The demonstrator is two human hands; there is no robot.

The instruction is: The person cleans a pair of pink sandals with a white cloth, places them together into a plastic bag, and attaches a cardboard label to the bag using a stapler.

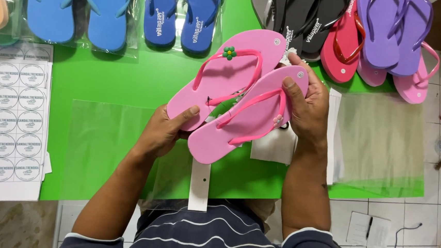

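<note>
We hold a pair of pink flip-flops (238, 97) over the green table (130, 76), centre of the frame.

Our left hand (165, 130) is closed round the heel ends; our right hand (307, 107) grips the toe end, thumb on top. Clear plastic bags (379, 140) lie right of centre.

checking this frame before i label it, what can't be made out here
Head view only:
- Left hand fingers: hidden under the pink flip-flops.
- White card strip: top end hidden behind the lower flip-flop.
- Blue flip-flops and purple flip-flops: cut off by the top edge.
- Sticker sheet: cut by the left edge.
</note>
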